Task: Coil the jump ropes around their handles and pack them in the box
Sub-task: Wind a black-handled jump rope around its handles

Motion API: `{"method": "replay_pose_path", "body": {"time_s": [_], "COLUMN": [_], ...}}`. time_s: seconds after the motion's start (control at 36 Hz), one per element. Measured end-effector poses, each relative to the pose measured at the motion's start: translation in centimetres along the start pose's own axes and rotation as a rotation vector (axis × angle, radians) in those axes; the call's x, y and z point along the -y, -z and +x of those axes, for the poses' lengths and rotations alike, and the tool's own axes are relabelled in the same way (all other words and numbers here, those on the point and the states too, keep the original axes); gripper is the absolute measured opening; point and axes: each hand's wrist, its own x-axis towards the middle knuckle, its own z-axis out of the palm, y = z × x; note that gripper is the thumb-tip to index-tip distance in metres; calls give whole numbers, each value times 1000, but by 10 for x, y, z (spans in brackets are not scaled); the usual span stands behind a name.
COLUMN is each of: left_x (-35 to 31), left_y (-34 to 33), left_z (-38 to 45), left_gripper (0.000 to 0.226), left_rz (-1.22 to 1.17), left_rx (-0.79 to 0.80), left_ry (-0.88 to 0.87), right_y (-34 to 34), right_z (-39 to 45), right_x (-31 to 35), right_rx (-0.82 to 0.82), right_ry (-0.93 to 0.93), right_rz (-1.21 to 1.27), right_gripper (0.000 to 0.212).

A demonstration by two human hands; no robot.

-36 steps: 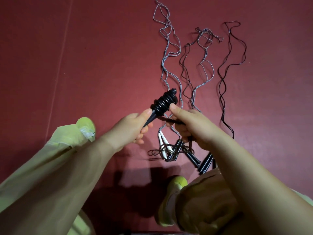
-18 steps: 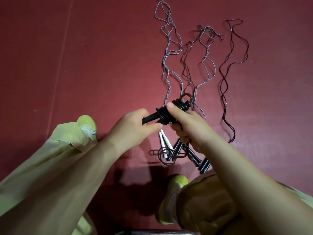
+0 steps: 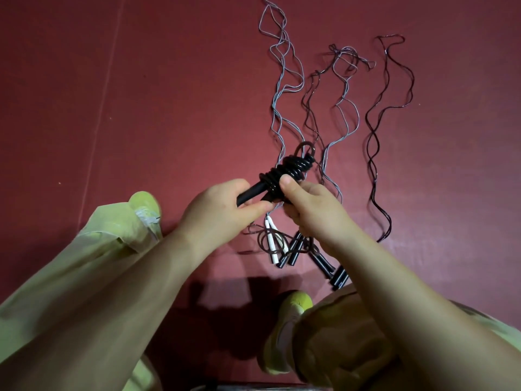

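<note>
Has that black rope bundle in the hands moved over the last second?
Yes. The coiled black jump rope has swung its wound end rightward, toward the loose dark rope lying on the floor.

Looks like a gym or exercise room floor to me: dark red matting (image 3: 141,94) fills the whole frame, with a seam line running down the left, and jump ropes (image 3: 332,114) spread across the upper right.

A single head-worn camera looks steeply down, close over both forearms, onto the red floor (image 3: 141,94).
</note>
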Motion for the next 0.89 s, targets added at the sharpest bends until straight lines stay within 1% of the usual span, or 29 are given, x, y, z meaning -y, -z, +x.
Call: {"method": "replay_pose_path", "body": {"time_s": [0.06,0.08,0.14,0.19,0.22,0.28,0.39,0.44,0.53,0.61,0.69,0.83,0.89], "left_x": [1,1,-4,-7,-8,-9,-10,-11,-10,-8,-10,-11,-10], "left_y": [1,2,5,7,8,8,7,7,6,3,0,-2,-2], "left_z": [1,1,0,-2,-4,-5,-6,-5,-3,-3,-3,-2,-1], "left_gripper": [48,47,51,71,77,80,64,58,53,51,49,42,38], "left_rz": [-43,-143,-512,-864,-984,-1105,-1134,-1113,-995,-831,-793,-804,-796], "left_rx": [93,177,438,720,805,881,881,858,751,637,572,476,430], "left_ry": [10,48,218,377,410,433,445,458,492,486,488,477,474], "right_y": [2,3,5,6,6,5,6,8,10,11,11,8,6], "right_z": [0,0,0,-1,-1,-2,-1,-1,-1,0,-1,-1,1], "right_x": [0,2,5,8,9,10,10,10,7,4,6,4,3], "right_rx": [-14,-23,-22,-4,6,32,77,69,53,50,5,-78,-79], "right_ry": [19,26,37,37,49,82,107,86,48,-10,-61,-63,-67], "right_rz": [3,25,111,205,240,286,251,197,14,-184,-327,-392,-350], "right_gripper": [44,44,37,47,45,40,49,54,53,61,66,66,66]}}
